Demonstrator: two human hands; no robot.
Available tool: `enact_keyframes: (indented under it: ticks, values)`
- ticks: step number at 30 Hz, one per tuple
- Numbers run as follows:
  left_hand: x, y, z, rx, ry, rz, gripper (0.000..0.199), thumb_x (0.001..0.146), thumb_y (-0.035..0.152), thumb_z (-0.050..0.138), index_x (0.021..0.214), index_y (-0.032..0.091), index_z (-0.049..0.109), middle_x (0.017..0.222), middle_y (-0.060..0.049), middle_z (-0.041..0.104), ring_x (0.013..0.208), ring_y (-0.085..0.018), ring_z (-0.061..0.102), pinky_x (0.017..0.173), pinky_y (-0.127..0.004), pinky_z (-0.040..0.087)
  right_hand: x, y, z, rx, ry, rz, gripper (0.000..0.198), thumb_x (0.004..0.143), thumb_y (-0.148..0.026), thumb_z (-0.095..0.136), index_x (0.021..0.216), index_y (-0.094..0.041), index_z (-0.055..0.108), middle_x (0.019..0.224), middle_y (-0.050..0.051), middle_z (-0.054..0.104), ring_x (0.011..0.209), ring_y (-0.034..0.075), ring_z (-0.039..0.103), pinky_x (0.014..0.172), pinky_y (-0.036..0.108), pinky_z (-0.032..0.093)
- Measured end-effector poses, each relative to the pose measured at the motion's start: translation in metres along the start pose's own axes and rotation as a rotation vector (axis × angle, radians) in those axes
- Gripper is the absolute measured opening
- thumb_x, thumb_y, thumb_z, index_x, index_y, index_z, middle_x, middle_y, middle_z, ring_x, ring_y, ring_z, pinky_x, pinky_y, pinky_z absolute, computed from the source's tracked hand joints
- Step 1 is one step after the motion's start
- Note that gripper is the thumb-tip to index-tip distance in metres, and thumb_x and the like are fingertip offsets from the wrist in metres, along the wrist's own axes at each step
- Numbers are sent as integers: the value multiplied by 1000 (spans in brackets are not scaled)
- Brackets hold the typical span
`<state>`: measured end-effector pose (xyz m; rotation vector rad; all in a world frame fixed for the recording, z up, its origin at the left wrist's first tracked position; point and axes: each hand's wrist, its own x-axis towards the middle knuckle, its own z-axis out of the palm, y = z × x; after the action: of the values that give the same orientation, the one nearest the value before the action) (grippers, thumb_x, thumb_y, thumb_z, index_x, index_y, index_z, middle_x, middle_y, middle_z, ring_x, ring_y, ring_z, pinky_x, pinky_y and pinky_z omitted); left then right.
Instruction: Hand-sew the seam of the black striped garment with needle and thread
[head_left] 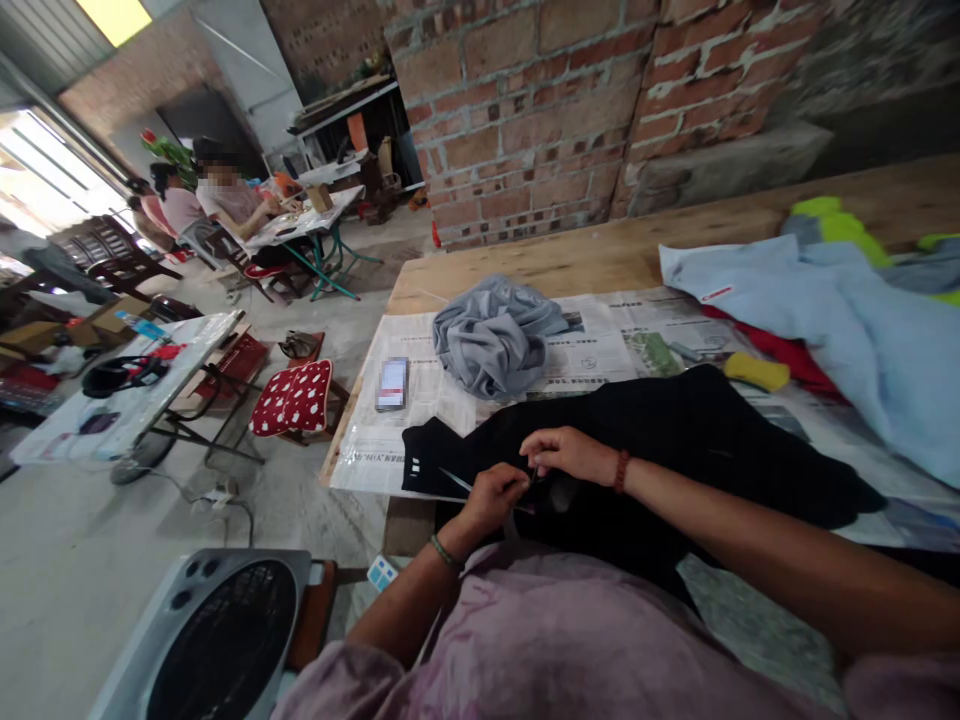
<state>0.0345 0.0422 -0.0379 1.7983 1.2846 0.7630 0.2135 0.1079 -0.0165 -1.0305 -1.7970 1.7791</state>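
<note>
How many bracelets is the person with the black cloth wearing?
2 in view: a green bracelet on the wrist of the left hand and a reddish-brown beaded bracelet on that of the right hand. Mauve cloth sleeves could hide more.

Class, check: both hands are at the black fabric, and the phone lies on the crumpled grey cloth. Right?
Not quite: both hands are at the black fabric, but the head view shows the phone on newspaper, beside the crumpled grey cloth.

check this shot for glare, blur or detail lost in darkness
Head view: glare bleaches the far-left opening; head view: pixelation blurs the phone; head view: the black cloth swallows detail, so whether the right hand pinches anything is unclear.
</note>
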Motion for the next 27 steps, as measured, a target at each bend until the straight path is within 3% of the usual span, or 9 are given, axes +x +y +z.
enact_keyframes:
  ticks: [4, 7, 13, 20, 23, 27]
  values:
    - [-1, 3, 2, 90, 25, 71, 17, 82, 24, 51, 79, 16, 65, 75, -4, 60, 74, -13, 53, 71, -24, 42, -1, -2, 7, 409, 45, 137, 27, 65, -17, 63, 91, -14, 55, 70, 0, 65, 53, 8, 59, 52, 20, 47]
    - [-3, 3, 3, 190, 29, 127, 18, 84, 25, 49, 83, 17, 65, 78, -5, 60, 77, -15, 54, 73, -26, 41, 1, -2, 10, 541, 8, 300, 21, 66, -16, 65, 84, -13, 54, 73, 4, 67, 52, 9, 61, 42, 16, 43]
    - [-6, 4, 4, 276, 56, 185, 21, 86, 25, 46, 84, 17, 65, 84, -7, 63, 83, -17, 55, 80, -29, 40, 5, 1, 10, 431, 75, 387, 8, 73, -16, 62, 73, -12, 55, 61, 0, 62, 42, 6, 56, 29, 13, 29]
    - [-6, 4, 3, 316, 80, 214, 21, 87, 25, 45, 84, 17, 64, 83, -6, 63, 84, -16, 54, 80, -29, 39, 2, 6, 15, 500, 32, 455, 17, 82, -26, 53, 70, -14, 53, 49, -6, 51, 30, 3, 40, 31, 15, 28]
    - [-7, 2, 5, 363, 49, 219, 23, 88, 25, 44, 83, 17, 65, 83, -7, 63, 82, -16, 54, 78, -29, 39, 2, 7, 20, 289, 63, 409, 23, 80, -30, 54, 64, -14, 51, 46, -6, 49, 30, 3, 41, 30, 15, 23]
    - [-6, -3, 9, 433, 107, 280, 26, 89, 26, 40, 82, 17, 64, 82, -6, 63, 80, -15, 54, 77, -28, 40, 3, 3, 26, 7, 158, 383, 27, 79, -27, 51, 55, -16, 45, 36, -10, 34, 28, 2, 29, 31, 16, 17]
